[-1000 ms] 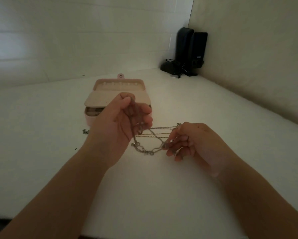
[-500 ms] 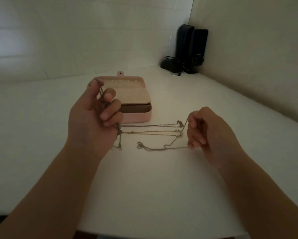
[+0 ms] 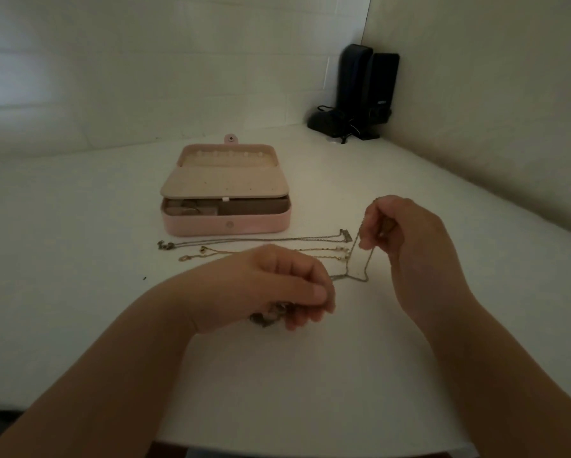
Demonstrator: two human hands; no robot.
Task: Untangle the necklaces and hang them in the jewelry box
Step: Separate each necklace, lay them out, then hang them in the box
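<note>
An open pink jewelry box (image 3: 226, 224) stands on the white table (image 3: 79, 259), its lid laid back with a row of hooks along the far edge. Two thin chains lie stretched in front of it: a silver necklace (image 3: 254, 239) and a gold necklace (image 3: 314, 250). My right hand (image 3: 406, 236) pinches one end of a third chain (image 3: 365, 266), which hangs down to the table. My left hand (image 3: 277, 289), nearer to me, has its fingers curled around a bunched chain end with a clasp (image 3: 267, 317).
Two black speakers (image 3: 368, 90) with a dark cable bundle stand in the far right corner against the wall. The table's front edge runs just below my forearms. A tiny dark speck (image 3: 144, 278) lies left of the chains.
The chains, held taut between both hands before, now mostly lie flat on the table. My left hand dropped from beside the box toward me. My right hand stayed at the right.
</note>
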